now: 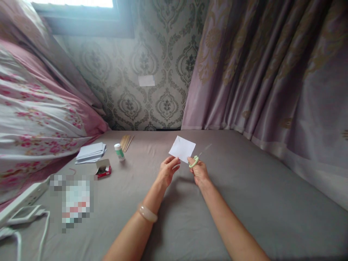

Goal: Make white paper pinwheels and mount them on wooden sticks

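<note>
My left hand (168, 169) pinches the lower corner of a small white sheet of paper (182, 148) and holds it up over the grey bed sheet (244, 188). Just to its right, my right hand (199, 171) is closed around green-handled scissors (196, 158), whose thin blades point up and to the right beside the paper's edge. A pale bangle (147, 213) sits on my left wrist.
At the left lie a stack of white paper (90, 152), a glue stick (119, 152), several wooden sticks (126, 142) and a small red open box (103, 169). A floral pillow (35, 119) and a power strip (23, 197) are further left; curtains (272, 72) hang on the right.
</note>
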`<move>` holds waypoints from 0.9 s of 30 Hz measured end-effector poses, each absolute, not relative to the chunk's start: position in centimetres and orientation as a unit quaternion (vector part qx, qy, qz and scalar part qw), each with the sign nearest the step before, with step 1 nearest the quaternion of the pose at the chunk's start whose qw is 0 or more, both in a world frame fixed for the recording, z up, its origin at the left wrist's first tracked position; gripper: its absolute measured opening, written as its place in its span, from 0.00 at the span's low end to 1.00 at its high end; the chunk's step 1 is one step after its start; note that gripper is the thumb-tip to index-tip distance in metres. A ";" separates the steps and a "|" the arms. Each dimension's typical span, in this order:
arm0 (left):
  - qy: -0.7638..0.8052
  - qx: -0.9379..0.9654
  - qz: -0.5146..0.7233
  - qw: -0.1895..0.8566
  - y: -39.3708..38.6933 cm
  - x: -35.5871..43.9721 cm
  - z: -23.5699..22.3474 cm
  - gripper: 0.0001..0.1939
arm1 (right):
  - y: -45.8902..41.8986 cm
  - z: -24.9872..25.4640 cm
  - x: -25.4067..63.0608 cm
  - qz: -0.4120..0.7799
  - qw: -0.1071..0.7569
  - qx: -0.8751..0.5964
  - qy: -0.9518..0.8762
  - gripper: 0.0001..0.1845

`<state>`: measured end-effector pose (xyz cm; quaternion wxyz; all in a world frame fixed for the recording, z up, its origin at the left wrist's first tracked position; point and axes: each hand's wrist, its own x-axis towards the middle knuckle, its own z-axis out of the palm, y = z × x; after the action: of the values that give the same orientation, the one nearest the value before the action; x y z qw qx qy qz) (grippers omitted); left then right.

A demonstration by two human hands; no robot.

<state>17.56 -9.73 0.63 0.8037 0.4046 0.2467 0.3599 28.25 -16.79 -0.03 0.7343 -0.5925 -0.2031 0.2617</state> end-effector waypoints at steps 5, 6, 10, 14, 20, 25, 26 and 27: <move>0.283 0.416 0.365 0.783 -10.1 17.8 -0.9 0.18 | -17.1 -1.0 27.3 0.221 0.744 -0.596 -0.205 0.21; 0.288 0.420 0.364 0.780 -10.1 17.8 -1.0 0.18 | -17.2 -1.1 27.3 0.208 0.743 -0.600 -0.211 0.21; 0.297 0.448 0.346 0.769 -10.4 17.8 -1.4 0.18 | -17.1 -1.8 27.2 0.173 0.745 -0.601 -0.231 0.21; 0.297 0.458 0.343 0.764 -11.0 18.1 -1.6 0.17 | -17.0 -2.4 26.8 0.160 0.745 -0.603 -0.235 0.22; 0.323 0.460 0.372 0.739 -10.2 17.5 -1.5 0.17 | -18.3 -1.4 26.9 0.218 0.631 -0.678 -0.307 0.28; 0.346 0.453 0.404 0.715 -8.7 15.2 -0.3 0.16 | -19.8 -0.2 26.6 0.315 0.401 -0.741 -0.437 0.36; 0.351 0.448 0.408 0.714 -8.5 14.8 0.0 0.16 | -20.0 -0.2 26.3 0.329 0.376 -0.736 -0.456 0.36; 0.354 0.442 0.410 0.715 -8.4 14.4 0.3 0.15 | -20.1 -0.1 26.0 0.341 0.358 -0.729 -0.474 0.36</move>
<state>14.39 -8.37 0.29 0.7150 0.4417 0.3541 0.4103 25.99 -20.11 -0.14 0.3578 -0.7290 -0.4736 0.3409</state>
